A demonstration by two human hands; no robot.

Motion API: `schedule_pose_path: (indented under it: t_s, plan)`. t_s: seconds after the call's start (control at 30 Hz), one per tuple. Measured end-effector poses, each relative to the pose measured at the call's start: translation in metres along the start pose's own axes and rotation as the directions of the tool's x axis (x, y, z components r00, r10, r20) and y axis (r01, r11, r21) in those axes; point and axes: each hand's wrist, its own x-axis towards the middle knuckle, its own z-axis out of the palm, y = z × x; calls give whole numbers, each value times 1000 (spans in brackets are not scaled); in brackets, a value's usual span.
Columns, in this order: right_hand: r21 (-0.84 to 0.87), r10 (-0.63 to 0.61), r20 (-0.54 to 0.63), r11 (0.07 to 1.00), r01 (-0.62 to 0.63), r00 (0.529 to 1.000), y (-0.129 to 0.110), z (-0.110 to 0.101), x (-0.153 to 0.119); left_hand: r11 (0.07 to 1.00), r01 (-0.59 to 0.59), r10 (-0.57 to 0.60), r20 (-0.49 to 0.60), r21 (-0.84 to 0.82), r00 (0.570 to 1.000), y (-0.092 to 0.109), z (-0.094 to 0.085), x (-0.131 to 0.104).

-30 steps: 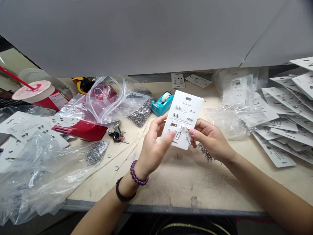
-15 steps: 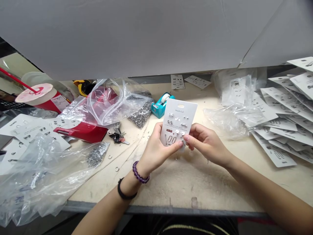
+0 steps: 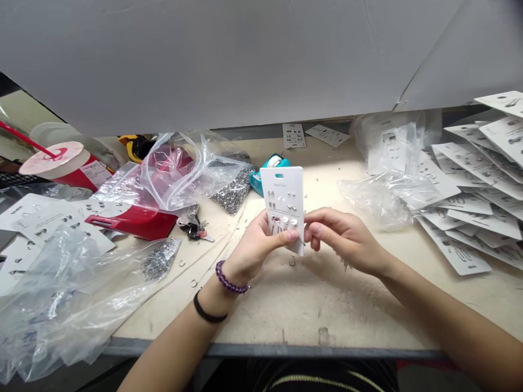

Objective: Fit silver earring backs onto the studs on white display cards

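Note:
My left hand grips a white earring card by its lower left side, thumb across the front. Several pairs of small studs and larger earrings sit on the card, which is turned so that its right edge faces me more. My right hand is at the card's right edge with its fingers curled and thumb near the index finger. Its fingertips are partly hidden by the card, and anything pinched there cannot be made out. A small ring-shaped earring is just below the card.
A teal tape dispenser stands behind the card. Right are a clear plastic bag and piled earring cards. Left are a red stapler-like tool, keys, bags of metal parts and a drink cup.
The card has shifted slightly left and been turned, its face now seen at a sharper angle. My right fingertips have moved from the card's front lower corner to its right edge.

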Motion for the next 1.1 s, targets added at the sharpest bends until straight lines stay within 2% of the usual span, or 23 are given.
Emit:
schedule_pose_path:
  t_s: [0.1, 0.17, 0.2, 0.3, 0.37, 0.47, 0.77, 0.8, 0.83, 0.87, 0.93, 0.97, 1.0, 1.03, 1.1]
  plan:
    - [-74, 13, -164, 997, -26, 986, 1, -9, 6, 959, 93, -86, 38, -267, 996, 3, -4, 1]
    - [-256, 25, -267, 962, -96, 963, 6, -14, 10, 903, 135, -130, 39, -407, 991, 4, -7, 1]
    - [-364, 14, -275, 924, -118, 961, 10, -16, 12, 878, 148, -146, 41, -456, 988, 4, -8, 1]
    - [-639, -10, -127, 766, -74, 992, 20, -15, 14, 817, 162, -151, 65, -554, 986, 3, -10, 1]
    - [-751, 7, -29, 659, -26, 1000, 27, -11, 14, 787, 160, -142, 78, -596, 987, 3, -10, 1]
    - [-839, 29, 0, 544, -16, 1000, 32, -3, 14, 758, 160, -142, 78, -633, 987, 2, -9, 0]
    - [-903, 83, -16, 426, -50, 996, 28, 11, 21, 697, 195, -161, 115, -690, 980, -1, -3, -3]
    - [-882, 80, -19, 469, -55, 997, 25, 12, 21, 686, 202, -159, 127, -699, 979, -3, -2, -4]
    - [-825, 75, -29, 562, -67, 997, 22, 13, 20, 675, 208, -153, 141, -708, 978, -4, 0, -5]
    - [-717, 70, -48, 692, -83, 996, 18, 14, 18, 666, 211, -142, 155, -715, 978, -6, 1, -6]
    - [-339, 58, -101, 937, -89, 993, 8, 17, 13, 658, 216, -116, 187, -721, 976, -10, 4, -8]
    - [-129, 48, -127, 990, -65, 991, 4, 18, 10, 660, 220, -105, 202, -718, 974, -12, 5, -10]
    - [34, 35, -142, 999, -31, 989, -1, 21, 7, 669, 222, -94, 215, -709, 972, -14, 6, -11]
    - [153, 23, -144, 988, -1, 989, -4, 23, 4, 686, 215, -84, 217, -695, 972, -16, 7, -11]
    - [285, 7, -129, 958, 30, 992, -8, 28, 0, 727, 187, -73, 196, -660, 978, -18, 8, -13]
